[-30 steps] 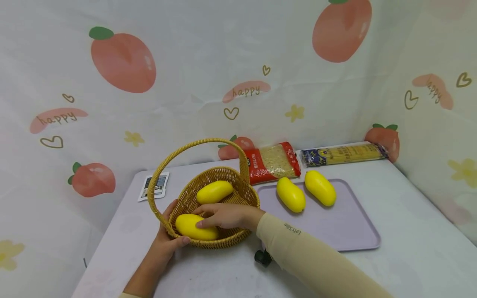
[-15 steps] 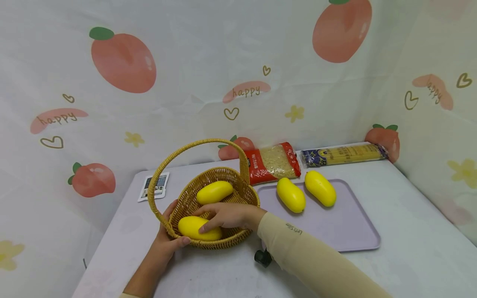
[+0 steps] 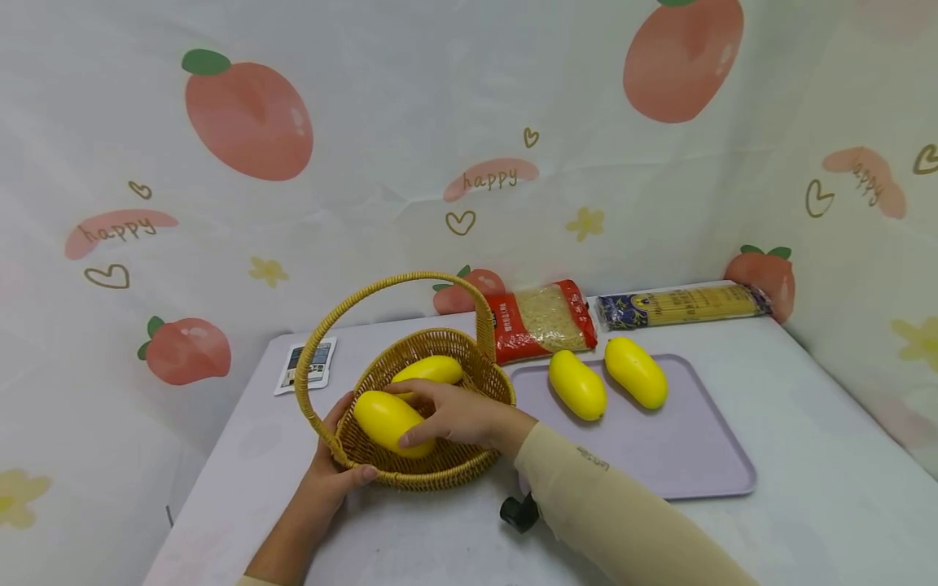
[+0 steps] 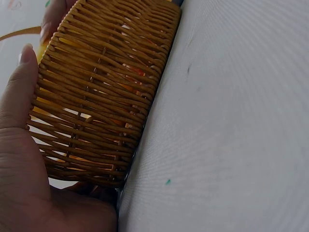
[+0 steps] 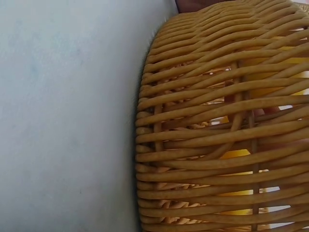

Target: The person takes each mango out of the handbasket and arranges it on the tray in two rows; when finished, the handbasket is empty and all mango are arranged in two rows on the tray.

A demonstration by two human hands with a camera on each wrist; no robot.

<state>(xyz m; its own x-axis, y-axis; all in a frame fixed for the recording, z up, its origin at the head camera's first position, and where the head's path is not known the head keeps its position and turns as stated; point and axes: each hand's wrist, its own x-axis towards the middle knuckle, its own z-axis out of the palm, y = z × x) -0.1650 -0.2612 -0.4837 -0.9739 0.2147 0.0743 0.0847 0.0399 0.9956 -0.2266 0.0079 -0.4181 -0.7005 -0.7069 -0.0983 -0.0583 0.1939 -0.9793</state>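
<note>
A wicker basket [image 3: 440, 478] with a tall hooped handle stands on the table in the head view. My left hand [image 3: 331, 474] holds its left side, the thumb over the front rim; the left wrist view shows that thumb [image 4: 20, 89] along the woven wall [image 4: 96, 96]. Inside the basket my right hand [image 3: 458, 413] grips a yellow mango [image 3: 387, 423], thumb on its near side and fingers partly hidden behind it. Another mango [image 3: 440, 369] lies further back in the basket, partly covered by that hand. The right wrist view is mostly basket weave [image 5: 217, 135], with yellow showing through.
Right of the basket, two more mangoes [image 3: 577, 385] [image 3: 636, 373] lie on a lilac tray [image 3: 681, 464]. Behind are a red packet [image 3: 542, 321] and a long pack of noodles [image 3: 685, 305]. A small white pouch [image 3: 308, 366] lies left; a black object [image 3: 519, 514] sits near the right sleeve.
My right hand has raised the front mango a little within the basket, and the mango has tilted. The left hand stays on the basket. The head view has shifted slightly.
</note>
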